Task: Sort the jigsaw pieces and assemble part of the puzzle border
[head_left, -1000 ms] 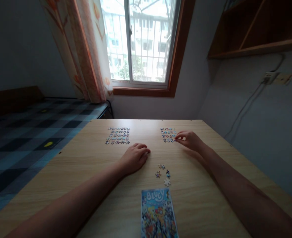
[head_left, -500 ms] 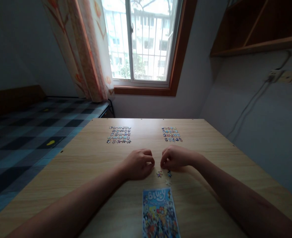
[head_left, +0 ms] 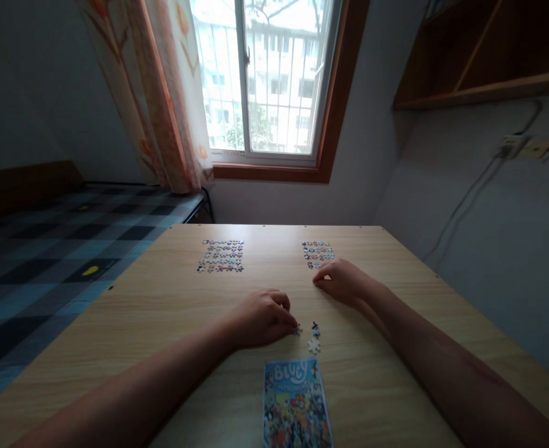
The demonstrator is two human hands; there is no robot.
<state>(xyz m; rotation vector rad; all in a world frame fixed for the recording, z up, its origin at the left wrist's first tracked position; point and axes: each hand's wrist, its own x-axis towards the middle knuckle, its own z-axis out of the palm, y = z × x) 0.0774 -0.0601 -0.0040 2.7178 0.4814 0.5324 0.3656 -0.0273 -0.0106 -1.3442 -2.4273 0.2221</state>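
Overhead, a window (head_left: 274,81) lights the wooden table (head_left: 171,311) (curtain (head_left: 162,93) beside).

Bare table (head_left: 171,305) lying open left of left hand (head_left: 260,317). Loose pieces (head_left: 312,336) crowding gap between hands. Piece grid (head_left: 318,253) blocking just beyond right hand (head_left: 342,281); booklet (head_left: 296,401) sitting nearer.
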